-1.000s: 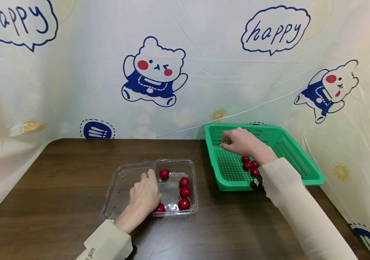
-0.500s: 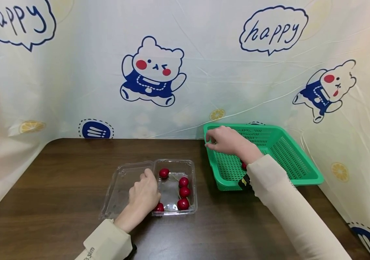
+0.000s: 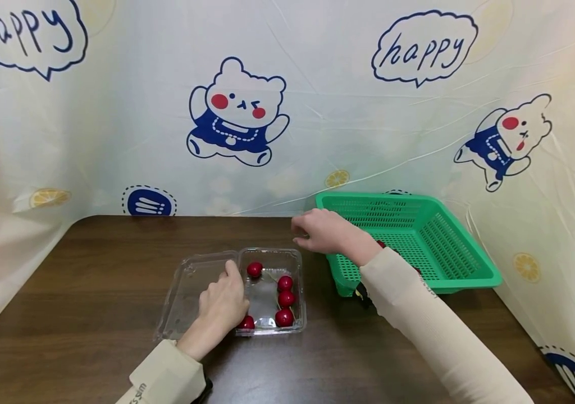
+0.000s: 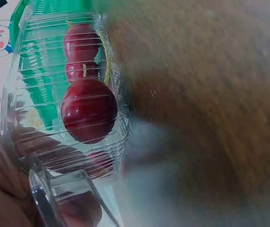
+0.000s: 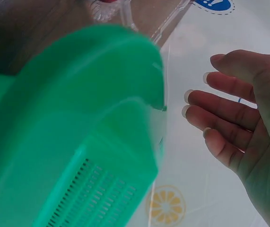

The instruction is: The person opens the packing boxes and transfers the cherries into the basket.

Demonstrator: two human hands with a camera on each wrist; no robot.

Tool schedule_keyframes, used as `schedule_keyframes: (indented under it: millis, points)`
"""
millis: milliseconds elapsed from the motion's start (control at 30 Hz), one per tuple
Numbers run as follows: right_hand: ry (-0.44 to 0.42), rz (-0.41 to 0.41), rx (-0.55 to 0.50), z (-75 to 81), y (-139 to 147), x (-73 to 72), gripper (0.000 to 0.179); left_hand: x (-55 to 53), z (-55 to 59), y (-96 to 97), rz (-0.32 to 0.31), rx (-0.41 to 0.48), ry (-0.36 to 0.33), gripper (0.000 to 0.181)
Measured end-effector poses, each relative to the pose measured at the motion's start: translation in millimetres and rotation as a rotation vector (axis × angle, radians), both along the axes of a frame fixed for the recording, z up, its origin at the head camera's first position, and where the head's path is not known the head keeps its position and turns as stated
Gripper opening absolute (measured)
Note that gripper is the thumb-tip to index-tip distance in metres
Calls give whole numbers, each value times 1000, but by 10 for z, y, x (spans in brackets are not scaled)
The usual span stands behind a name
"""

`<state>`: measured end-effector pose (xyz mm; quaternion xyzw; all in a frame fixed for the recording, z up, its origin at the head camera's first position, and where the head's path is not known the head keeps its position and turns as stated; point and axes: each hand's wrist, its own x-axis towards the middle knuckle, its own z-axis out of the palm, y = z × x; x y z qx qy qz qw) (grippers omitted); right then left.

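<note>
My left hand (image 3: 223, 303) holds the clear plastic box (image 3: 272, 333) at its left side, by the hinge to the opened lid (image 3: 178, 292). Several red cherries lie in the box; three line its right wall, one cherry (image 3: 254, 270) is at the back left and another cherry (image 3: 247, 322) is beside my left hand. The left wrist view shows a large cherry (image 4: 89, 111) through the ribbed wall. My right hand (image 3: 322, 231) is in the air between box and green basket (image 3: 449, 247), its fingers loosely bent. In the right wrist view nothing shows between the fingertips (image 5: 210, 78).
The green basket stands at the right back of the brown wooden table (image 3: 110, 280), its cherries mostly hidden by my right forearm (image 3: 409, 303). A printed curtain (image 3: 156, 73) hangs right behind the table and along both sides.
My right hand has moved left from over the basket, past its left rim, toward the box. The left hand and the box have stayed in place.
</note>
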<state>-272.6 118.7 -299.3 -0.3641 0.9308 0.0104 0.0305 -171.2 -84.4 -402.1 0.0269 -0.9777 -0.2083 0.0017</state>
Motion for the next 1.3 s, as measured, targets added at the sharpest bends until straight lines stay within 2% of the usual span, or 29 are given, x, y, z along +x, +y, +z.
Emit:
schedule_keyframes:
  millis: [200, 400, 700, 1167, 1300]
  points:
    - [0, 11, -23, -2, -95, 11, 17, 0, 1, 5, -5, -7, 4, 39]
    - [-20, 14, 5, -36, -237, 56, 22, -9, 1, 10, -8, -23, 17, 39]
    - [-8, 85, 83, -179, -397, 124, 25, -9, 5, 1, -13, -37, 11, 43]
    - [-20, 86, 169, -396, -607, 194, 32, -12, 5, -6, -11, -37, -5, 43]
    - [-22, 93, 183, -458, -642, 209, 29, -17, 0, -4, -13, -37, -6, 43]
